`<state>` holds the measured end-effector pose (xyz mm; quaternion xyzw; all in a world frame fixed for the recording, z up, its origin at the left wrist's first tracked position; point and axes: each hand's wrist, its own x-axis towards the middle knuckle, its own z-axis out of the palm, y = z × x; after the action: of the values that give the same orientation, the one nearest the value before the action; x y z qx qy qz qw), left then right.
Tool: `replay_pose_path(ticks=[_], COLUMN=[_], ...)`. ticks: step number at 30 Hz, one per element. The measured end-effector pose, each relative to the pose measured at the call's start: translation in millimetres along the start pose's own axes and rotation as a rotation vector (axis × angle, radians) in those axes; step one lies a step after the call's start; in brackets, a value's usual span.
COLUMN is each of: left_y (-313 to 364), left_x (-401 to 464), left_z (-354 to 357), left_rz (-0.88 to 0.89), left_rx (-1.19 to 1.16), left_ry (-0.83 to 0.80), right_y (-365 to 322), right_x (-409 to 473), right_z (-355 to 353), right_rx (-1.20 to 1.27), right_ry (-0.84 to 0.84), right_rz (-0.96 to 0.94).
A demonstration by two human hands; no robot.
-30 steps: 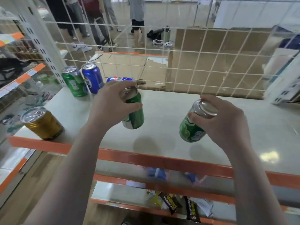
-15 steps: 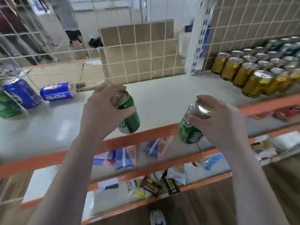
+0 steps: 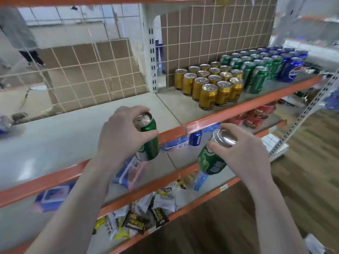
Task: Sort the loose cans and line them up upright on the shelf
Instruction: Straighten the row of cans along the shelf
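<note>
My left hand (image 3: 122,132) grips a green can (image 3: 149,143) by its top, holding it in the air over the shelf's orange front edge (image 3: 201,121). A second green can (image 3: 211,161) hangs tilted in my right hand (image 3: 242,153), out in front of the shelf and lower. On the shelf board (image 3: 176,101) to the right stand sorted upright rows: gold cans (image 3: 209,96), green cans (image 3: 256,79), then blue cans (image 3: 291,69). At the far left edge a blurred blue can (image 3: 4,123) shows only in part.
A white upright post (image 3: 151,52) and wire mesh back (image 3: 211,33) divide the shelf bays. The lower shelves hold a blue can (image 3: 196,138), snack packets (image 3: 139,215) and red bowls (image 3: 256,114). Wooden floor (image 3: 302,162) lies to the right.
The view has swung to the right, from the loose cans at the left bay to the sorted rows. Both hands carried their green cans rightward, now past the shelf's front edge.
</note>
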<state>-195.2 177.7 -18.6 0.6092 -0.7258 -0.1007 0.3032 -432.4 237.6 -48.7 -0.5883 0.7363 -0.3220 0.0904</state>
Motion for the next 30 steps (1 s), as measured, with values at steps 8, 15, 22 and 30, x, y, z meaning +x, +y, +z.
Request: replay_pose_path(ticks=[8, 15, 22, 30], left_y=[151.9, 259.1, 319.0, 369.4], left_x=[57.4, 117.1, 197.9, 286.1], left_z=[119.9, 209.9, 276.6, 336.6], left_rz=[0.043, 0.076, 0.177, 0.248], left_rx=[-0.046, -0.050, -0.044, -0.081], left_ry=[0.019, -0.027, -0.050, -0.128], right_y=[147.2, 250.7, 320.5, 369.3], right_x=[89.4, 170.3, 255.0, 349.9], right_z=[-87.7, -150.4, -159.6, -173.9], right_rx=[-0.061, 0.006, 0.020, 0.042], right_ry=[0.001, -0.006, 0.087, 0.096], right_rz=[-0.004, 0.054, 0.118, 0.107])
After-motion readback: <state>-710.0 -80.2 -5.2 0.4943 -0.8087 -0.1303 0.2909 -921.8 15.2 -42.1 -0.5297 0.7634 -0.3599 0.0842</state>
